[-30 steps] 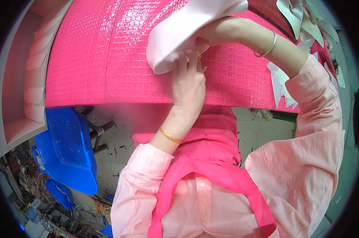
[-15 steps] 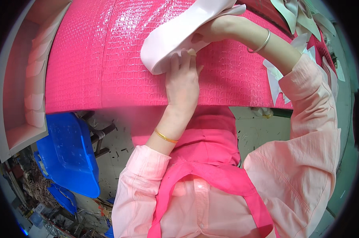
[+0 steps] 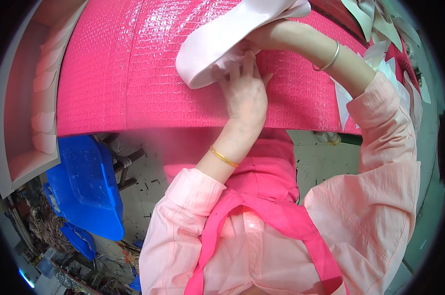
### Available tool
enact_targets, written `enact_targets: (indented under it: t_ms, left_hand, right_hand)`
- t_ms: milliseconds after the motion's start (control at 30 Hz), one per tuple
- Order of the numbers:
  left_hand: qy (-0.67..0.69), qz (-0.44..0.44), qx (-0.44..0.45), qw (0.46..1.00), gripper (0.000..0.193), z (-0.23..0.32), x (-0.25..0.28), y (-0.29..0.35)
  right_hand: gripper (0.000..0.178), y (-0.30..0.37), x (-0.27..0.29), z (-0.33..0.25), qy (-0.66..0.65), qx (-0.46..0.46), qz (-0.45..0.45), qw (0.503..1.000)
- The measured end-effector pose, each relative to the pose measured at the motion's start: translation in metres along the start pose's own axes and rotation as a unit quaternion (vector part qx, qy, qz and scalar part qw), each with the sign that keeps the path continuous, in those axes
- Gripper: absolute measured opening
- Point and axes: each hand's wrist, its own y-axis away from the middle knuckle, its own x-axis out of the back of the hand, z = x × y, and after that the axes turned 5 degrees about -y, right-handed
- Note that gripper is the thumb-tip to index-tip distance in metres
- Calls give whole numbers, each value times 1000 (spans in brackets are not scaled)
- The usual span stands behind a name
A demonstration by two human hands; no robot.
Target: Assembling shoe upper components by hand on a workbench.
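A pale pink, smooth sheet piece (image 3: 217, 39) stands curled on the pink tabletop, its broad rounded end toward the left and its top running out of view. Its material looks thin and flexible; what it belongs to I cannot tell. My left hand (image 3: 246, 93), a gold-coloured bangle on its wrist, reaches up to the piece's lower inner side. Those fingers are spread, their tips partly behind the edge. My right hand (image 3: 269, 37) bends in from the right under the piece's upper fold, with a silver bangle on its wrist. Its fingers are hidden there.
Glossy pink embossed covering (image 3: 99, 78) spans the table. At the left edge stands a box (image 3: 13, 167) lined with pale stacked pieces. Below it is a blue plastic bin (image 3: 85, 187). White cut pieces (image 3: 375, 56) lie at the right. Scraps litter the floor (image 3: 326, 160).
My left hand has moved right and slightly up along the piece, its fingers now more spread. The piece has shifted slightly up and right; my right hand stays under its fold.
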Motion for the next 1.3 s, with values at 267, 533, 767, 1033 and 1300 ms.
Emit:
enact_targets:
  t_ms: [267, 533, 767, 1033, 1300]
  left_hand:
    - [69, -24, -67, 995, 34, -24, 5, 7]
    - [-170, -105, -212, 957, 11, -120, 53, 16]
    - [-201, -149, -356, 900, 22, -127, 62, -9]
    - [18, -4, -290, 957, 25, -82, 57, 41]
    - [269, -55, -229, 934, 42, -89, 36, 34]
  right_hand:
    - [31, 36, -32, 1, 91, 286, 216, 929]
    - [60, 45, -89, -22, -18, 158, 193, 968]
    - [61, 3, -96, -55, 6, 132, 299, 945]
    - [20, 85, -2, -46, 372, 133, -74, 916]
    - [23, 105, -25, -65, 472, 83, -157, 864]
